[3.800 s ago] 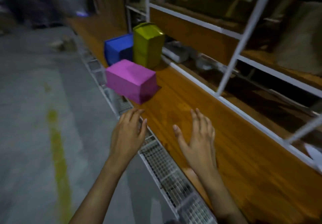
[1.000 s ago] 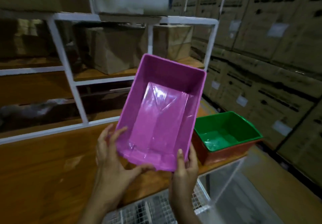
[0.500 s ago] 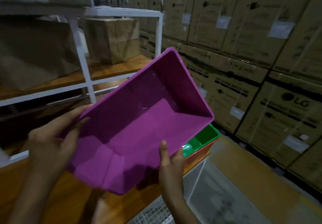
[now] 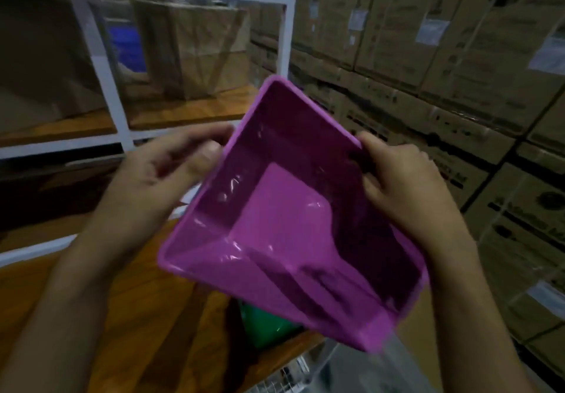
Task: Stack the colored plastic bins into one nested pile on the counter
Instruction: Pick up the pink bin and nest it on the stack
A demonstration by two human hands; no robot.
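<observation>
I hold a purple plastic bin [image 4: 284, 224] in the air with its open side toward me, tilted, above the end of the wooden counter [image 4: 137, 316]. My left hand [image 4: 162, 178] grips its left rim and my right hand [image 4: 406, 188] grips its right rim, fingers inside the wall. Below the purple bin a corner of the green bin [image 4: 263, 328] shows on the counter; most of it is hidden, and the bin it sat in cannot be seen.
A white metal shelf frame [image 4: 104, 81] with a brown cardboard box [image 4: 195, 47] rises behind the counter. Stacked cardboard cartons [image 4: 443, 56] form a wall on the right. A wire mesh rack [image 4: 281, 374] runs under the counter's front edge.
The purple bin has swung over the green bin and now covers most of it. My right hand moved from the bin's near edge to its right rim. The view has shifted downward.
</observation>
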